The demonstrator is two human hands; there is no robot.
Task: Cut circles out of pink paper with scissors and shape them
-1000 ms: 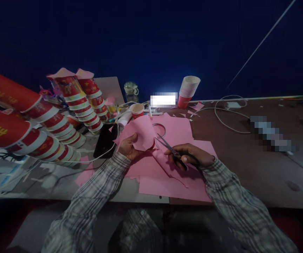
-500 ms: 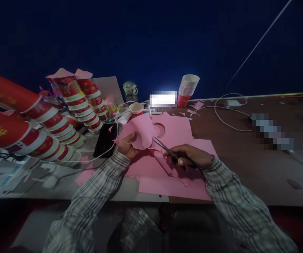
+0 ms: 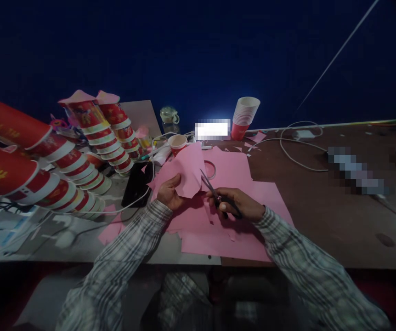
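Observation:
My left hand (image 3: 171, 192) grips a piece of pink paper (image 3: 188, 171) by its lower left side, thumb on top. A pair of scissors (image 3: 217, 195) with dark handles is in my right hand (image 3: 235, 202), its blades pointing up and left at the right edge of that piece. A narrow pink strip (image 3: 209, 210) hangs from the cut edge below the blades. Beneath both hands lie larger pink sheets (image 3: 232, 241). Behind the held paper a ring-shaped roll (image 3: 213, 169) is partly hidden.
Tall stacks of red paper cups (image 3: 113, 147) stand on the left. A black phone (image 3: 136, 184) lies near my left hand. Another cup stack (image 3: 244, 117) and a lone cup (image 3: 177, 143) are at the back. White cables (image 3: 287, 154) cross the right side.
My right hand and the scissors have moved left and slightly up, and the blades now point more steeply upward. The held pink paper has tilted upward a little, and the strip hangs lower.

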